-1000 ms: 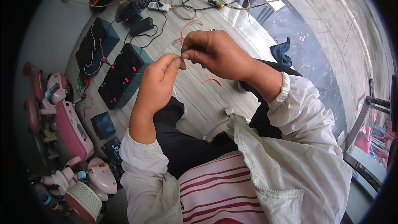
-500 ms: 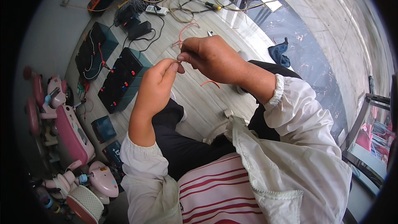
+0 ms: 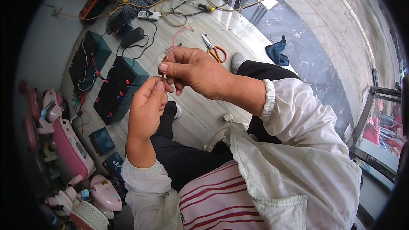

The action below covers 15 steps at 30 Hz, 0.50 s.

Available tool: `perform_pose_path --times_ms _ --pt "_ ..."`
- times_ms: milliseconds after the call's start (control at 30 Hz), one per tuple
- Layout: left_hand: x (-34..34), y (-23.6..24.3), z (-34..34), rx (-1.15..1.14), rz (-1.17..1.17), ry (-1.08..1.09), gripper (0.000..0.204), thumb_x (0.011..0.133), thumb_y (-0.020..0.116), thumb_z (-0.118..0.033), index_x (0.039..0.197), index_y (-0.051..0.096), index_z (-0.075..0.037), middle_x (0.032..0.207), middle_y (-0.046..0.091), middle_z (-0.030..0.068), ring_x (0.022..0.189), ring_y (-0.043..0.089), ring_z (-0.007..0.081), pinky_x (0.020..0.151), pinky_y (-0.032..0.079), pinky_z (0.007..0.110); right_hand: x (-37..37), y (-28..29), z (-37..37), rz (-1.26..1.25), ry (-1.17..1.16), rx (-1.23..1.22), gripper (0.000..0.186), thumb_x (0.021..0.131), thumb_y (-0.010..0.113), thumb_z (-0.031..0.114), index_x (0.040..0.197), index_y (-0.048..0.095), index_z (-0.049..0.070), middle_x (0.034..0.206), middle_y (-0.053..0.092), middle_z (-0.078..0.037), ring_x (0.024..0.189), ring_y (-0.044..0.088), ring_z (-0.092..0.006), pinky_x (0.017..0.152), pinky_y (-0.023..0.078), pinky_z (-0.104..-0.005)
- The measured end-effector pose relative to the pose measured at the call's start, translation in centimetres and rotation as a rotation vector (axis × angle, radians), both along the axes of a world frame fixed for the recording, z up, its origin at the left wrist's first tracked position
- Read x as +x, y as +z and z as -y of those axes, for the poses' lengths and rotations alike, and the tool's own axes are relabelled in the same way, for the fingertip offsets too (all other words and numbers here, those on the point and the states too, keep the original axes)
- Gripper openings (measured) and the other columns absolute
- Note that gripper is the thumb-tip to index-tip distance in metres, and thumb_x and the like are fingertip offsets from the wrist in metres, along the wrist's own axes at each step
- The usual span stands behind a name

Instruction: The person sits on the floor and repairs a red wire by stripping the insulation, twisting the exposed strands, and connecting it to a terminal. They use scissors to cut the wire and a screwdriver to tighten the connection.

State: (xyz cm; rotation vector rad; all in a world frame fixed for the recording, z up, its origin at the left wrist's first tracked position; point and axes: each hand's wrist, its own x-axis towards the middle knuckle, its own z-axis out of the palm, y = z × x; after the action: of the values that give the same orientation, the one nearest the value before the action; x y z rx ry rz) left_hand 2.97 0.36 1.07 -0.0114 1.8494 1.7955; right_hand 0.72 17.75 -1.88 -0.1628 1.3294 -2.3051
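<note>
In front of my lap, my left hand (image 3: 149,104) and my right hand (image 3: 196,70) meet at the fingertips, each closed in a pinch. A thin, short reddish sliver shows where the thumbs and fingers come together; it is too small to name for sure. Just beyond my right hand, a pink-red wire (image 3: 175,35) with metal ends curves over the floor. Scissors (image 3: 216,52) with orange-red handles lie partly spread to the right of that wire.
Black-and-teal batteries (image 3: 123,81) with red terminals stand at left, near a black adapter (image 3: 132,37) and white power strip (image 3: 149,15). Pink children's ride-ons (image 3: 72,149) crowd the left edge. Far off lie coiled cable (image 3: 179,6), a yellow-black screwdriver (image 3: 206,7) and dark blue cloth (image 3: 277,51).
Both hands have lowered and shifted slightly left; my right fingers have turned so that more of them show. The view has shifted, and the scissors, mostly covered before, are now in plain sight.
</note>
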Motion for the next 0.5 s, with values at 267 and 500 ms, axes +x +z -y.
perform_pose_path --times_ms 267,500 --pt "2.0 0.8 0.2 -0.287 -0.484 0.155 0.020 0.094 0.050 -0.011 0.106 0.055 0.003 0.071 0.047 -0.0020 0.059 0.036 0.0034 0.053 0.029 0.018 -8.5 1.1 -8.0 -0.145 -0.527 -0.038 0.027 0.100 0.039 0.029 0.100 0.050 0.005 0.078 0.057 -0.007 0.072 0.060 -0.0174 0.074 0.054 -0.0314" --pt "3.6 -0.1 2.4 -0.076 -0.676 0.417 0.012 0.084 0.058 -0.009 0.091 0.059 0.001 0.067 0.054 0.0057 0.053 0.046 0.0100 0.047 0.036 0.023 -12.9 -16.3 -11.6 -0.473 0.266 1.371 0.023 0.086 0.062 0.020 0.106 0.061 0.010 0.094 0.065 -0.012 0.088 0.062 -0.0288 0.081 0.047 -0.0375"
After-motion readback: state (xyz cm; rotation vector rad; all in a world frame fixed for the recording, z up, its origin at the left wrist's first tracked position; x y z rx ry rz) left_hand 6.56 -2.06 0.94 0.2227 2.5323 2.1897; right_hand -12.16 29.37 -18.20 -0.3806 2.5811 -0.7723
